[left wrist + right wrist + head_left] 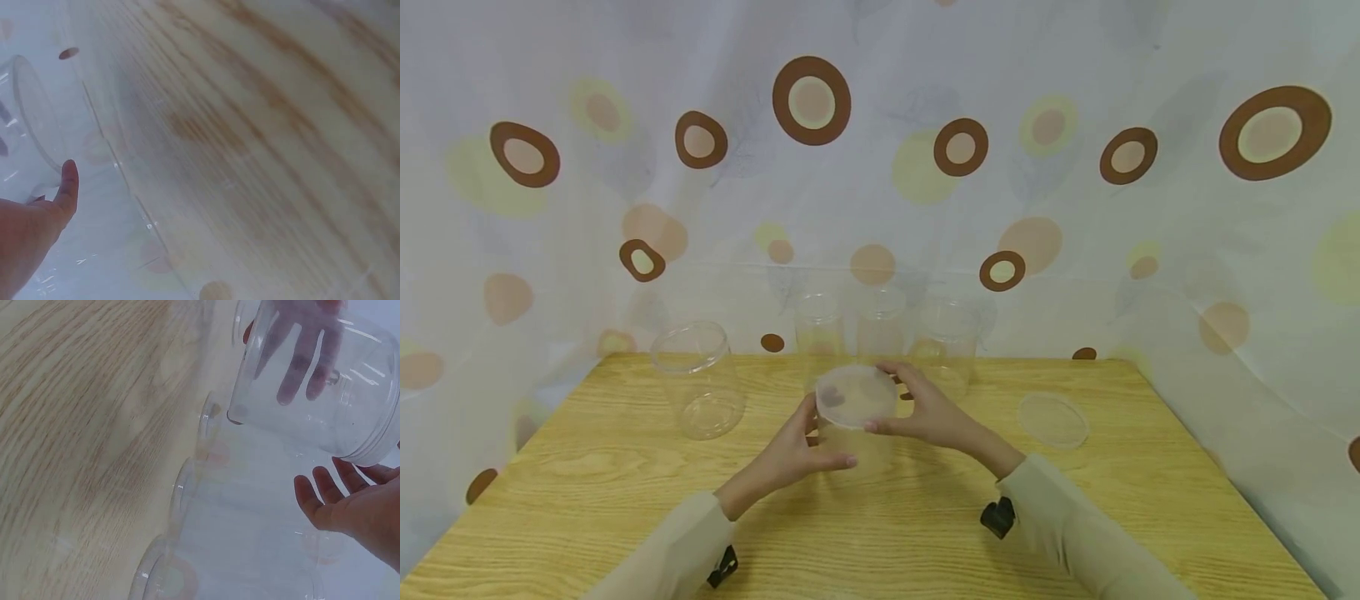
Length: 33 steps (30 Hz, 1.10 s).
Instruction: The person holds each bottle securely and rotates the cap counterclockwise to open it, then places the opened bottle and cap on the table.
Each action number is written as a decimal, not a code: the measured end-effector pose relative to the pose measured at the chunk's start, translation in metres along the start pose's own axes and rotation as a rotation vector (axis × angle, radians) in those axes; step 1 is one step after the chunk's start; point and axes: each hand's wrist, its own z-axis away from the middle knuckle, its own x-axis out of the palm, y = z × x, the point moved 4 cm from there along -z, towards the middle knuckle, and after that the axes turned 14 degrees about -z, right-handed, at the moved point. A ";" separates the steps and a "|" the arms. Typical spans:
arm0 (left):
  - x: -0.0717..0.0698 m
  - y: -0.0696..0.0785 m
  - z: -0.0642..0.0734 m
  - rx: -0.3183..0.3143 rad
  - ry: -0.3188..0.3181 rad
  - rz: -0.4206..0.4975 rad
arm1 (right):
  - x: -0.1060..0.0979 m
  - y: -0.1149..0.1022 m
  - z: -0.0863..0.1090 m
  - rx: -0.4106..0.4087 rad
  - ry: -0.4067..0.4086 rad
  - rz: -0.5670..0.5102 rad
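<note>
Jar sits cupped in the left hand, right hand curled round the lid atop it; I'd press evenly, honestly.

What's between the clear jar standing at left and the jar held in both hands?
In the head view: bare tabletop, then the left hand, which grips the held jar.

Your yellowish wood-grain worktop carries one clear jar on your left, a row of three clear jars at the back, and a round translucent disc lying flat on your right.
</note>
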 end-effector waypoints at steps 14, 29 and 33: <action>-0.004 0.002 -0.001 0.007 -0.034 -0.034 | -0.001 -0.021 0.006 0.001 -0.068 -0.051; -0.009 0.000 -0.006 0.048 -0.042 -0.033 | -0.001 -0.024 0.003 -0.085 -0.044 -0.065; -0.011 0.001 -0.008 0.055 -0.045 -0.024 | -0.004 -0.008 -0.003 -0.112 -0.045 -0.081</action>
